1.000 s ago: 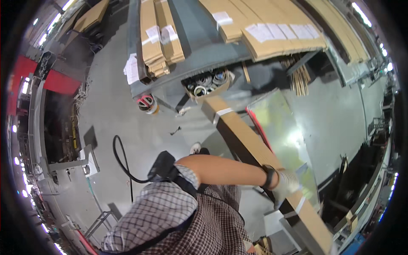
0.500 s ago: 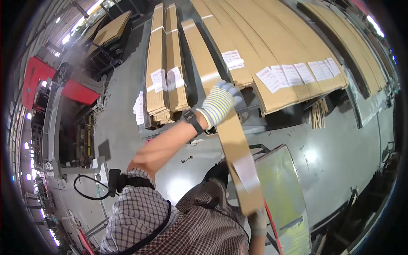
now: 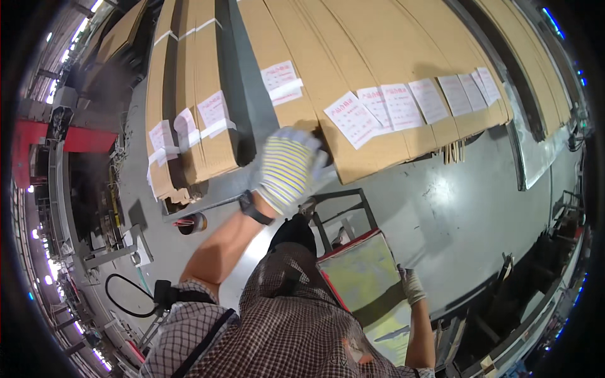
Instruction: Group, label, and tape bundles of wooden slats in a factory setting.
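Note:
My left hand (image 3: 287,169), in a striped knit glove, is just in front of the near end of a flat cardboard bundle (image 3: 293,116). Its fingertips are blurred, and whether they touch that end cannot be made out. To its left lies a long, narrow cardboard bundle (image 3: 205,75) with a white label (image 3: 216,113) taped near its end, side by side with two similar ones. My right hand (image 3: 413,286), also gloved, hangs open beside a yellow-green stained board (image 3: 359,271), with nothing visible in it.
Wide stacked cardboard (image 3: 403,63) with several paper labels (image 3: 391,106) fills the far side. A dark metal frame (image 3: 343,201) stands by my legs. A round container (image 3: 190,223) sits on the floor at left. Red machinery (image 3: 88,135) stands farther left.
The narrow cardboard strip that both hands held now lies beside the other narrow bundles at left. My right hand has let go and moved right. The view has shifted closer to the stacks.

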Demonstrator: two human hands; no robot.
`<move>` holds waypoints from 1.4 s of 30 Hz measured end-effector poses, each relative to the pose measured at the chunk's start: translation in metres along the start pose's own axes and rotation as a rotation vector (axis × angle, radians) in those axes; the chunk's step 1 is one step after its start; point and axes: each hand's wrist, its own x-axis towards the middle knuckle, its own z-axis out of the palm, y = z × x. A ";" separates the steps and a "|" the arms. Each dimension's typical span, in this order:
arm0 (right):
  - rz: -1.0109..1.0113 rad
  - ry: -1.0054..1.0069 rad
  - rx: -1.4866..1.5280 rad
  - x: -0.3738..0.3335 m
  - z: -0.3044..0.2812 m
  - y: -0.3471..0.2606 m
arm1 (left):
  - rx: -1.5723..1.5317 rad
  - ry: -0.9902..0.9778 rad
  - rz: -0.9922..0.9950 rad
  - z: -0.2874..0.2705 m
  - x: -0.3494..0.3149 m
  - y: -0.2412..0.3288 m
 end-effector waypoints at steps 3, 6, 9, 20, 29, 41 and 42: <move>0.365 -0.225 -0.076 0.012 -0.031 -0.051 | 0.010 0.184 0.156 0.018 0.015 0.059; 0.308 -0.201 -0.098 0.022 -0.044 -0.014 | 0.095 0.126 0.128 0.037 0.022 0.065; 0.411 -0.302 -0.179 0.041 -0.059 -0.005 | 0.053 0.166 0.171 0.041 0.013 0.057; 0.018 -0.128 0.897 0.214 -0.034 -0.246 | -1.531 0.431 -0.870 0.081 0.038 0.074; 0.237 -0.229 1.408 0.176 -0.014 -0.280 | -1.629 0.324 -1.096 0.086 -0.016 0.101; -0.516 -0.567 -0.327 0.142 -0.135 -0.250 | -1.986 -0.109 -1.066 0.077 -0.083 0.156; -0.575 -0.493 -0.487 0.131 -0.136 -0.244 | -2.036 -0.138 -1.084 0.083 -0.088 0.164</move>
